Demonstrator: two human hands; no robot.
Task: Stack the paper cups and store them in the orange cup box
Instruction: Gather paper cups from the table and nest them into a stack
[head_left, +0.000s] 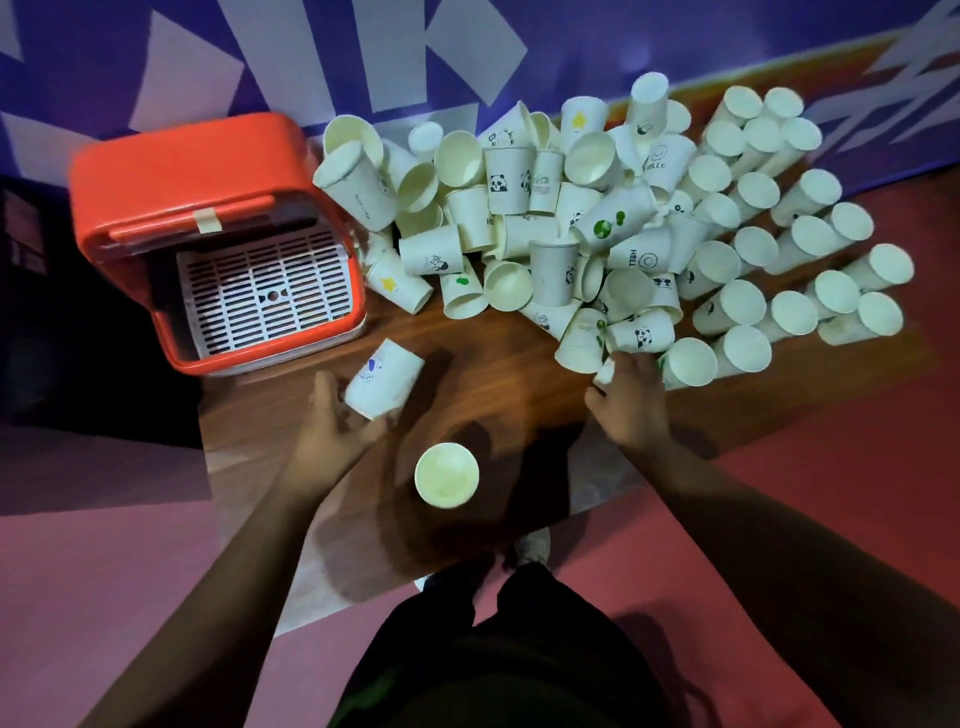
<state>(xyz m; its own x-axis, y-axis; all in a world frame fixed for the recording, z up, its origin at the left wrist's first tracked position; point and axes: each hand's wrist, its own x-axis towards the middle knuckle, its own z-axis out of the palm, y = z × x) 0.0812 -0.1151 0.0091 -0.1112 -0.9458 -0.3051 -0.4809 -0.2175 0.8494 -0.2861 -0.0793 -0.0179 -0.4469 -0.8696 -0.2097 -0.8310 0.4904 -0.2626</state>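
Our left hand (332, 434) grasps a white paper cup with blue print (385, 382), its long axis pointing ahead-right. The open orange plastic cup box (156, 171) lies just ahead of that hand. Our right hand (631, 400) touches the heap of white paper cups (571, 218); we cannot tell whether it grips.
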